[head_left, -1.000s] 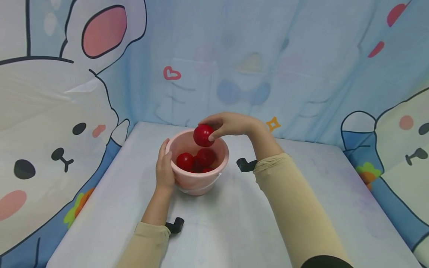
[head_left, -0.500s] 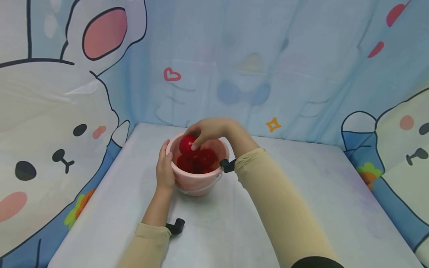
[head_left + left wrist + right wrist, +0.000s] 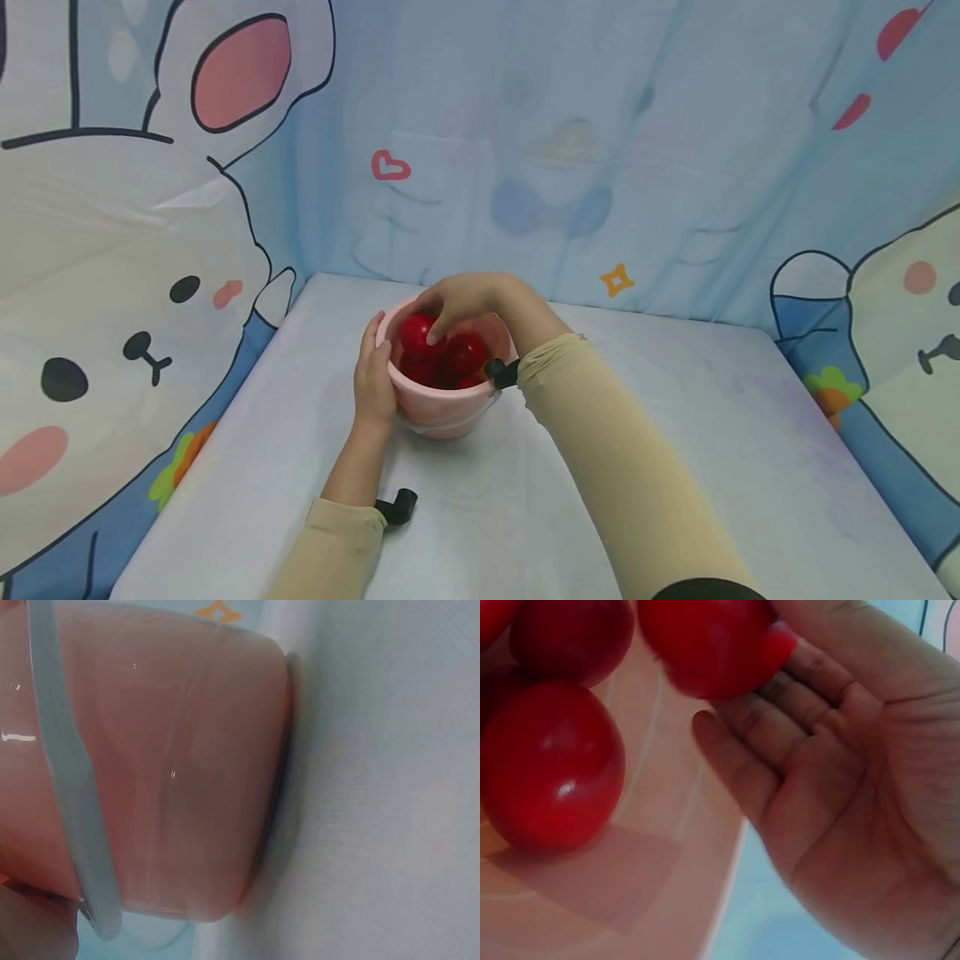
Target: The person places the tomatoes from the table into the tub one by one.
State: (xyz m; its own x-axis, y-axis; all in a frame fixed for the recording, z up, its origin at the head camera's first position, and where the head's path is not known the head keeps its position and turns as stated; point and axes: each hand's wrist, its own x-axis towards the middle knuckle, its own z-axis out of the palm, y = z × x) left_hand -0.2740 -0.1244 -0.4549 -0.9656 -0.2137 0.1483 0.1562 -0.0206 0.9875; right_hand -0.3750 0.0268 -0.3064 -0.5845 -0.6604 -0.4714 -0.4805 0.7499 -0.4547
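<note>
A pink bucket [image 3: 442, 404] stands upright on the table, several round, shiny red tomato-like fruits [image 3: 466, 353] inside it. My left hand [image 3: 373, 387] holds the bucket's left side, its thumb at the rim. Inside the mouth, my right hand [image 3: 468, 298] pinches one red tomato-like fruit [image 3: 417, 334] between thumb and fingers, low over the others. The right wrist view shows that held fruit [image 3: 712, 645] above the bucket's inner wall, with another fruit [image 3: 555, 769] beside it. In the left wrist view, the bucket's pale handle [image 3: 71, 772] hangs down along its outer wall.
The bucket rests toward the back of a white-covered table [image 3: 600, 467]. Behind it hangs a blue curtain [image 3: 675, 167] with cartoon rabbit prints, which also covers both sides. A black wrist mount [image 3: 397, 507] sticks out from the left sleeve, a similar mount [image 3: 501, 373] from the right.
My right hand has moved left and down, bringing the held red fruit from over the bucket's back rim into its left inside. My left hand keeps its place on the bucket.
</note>
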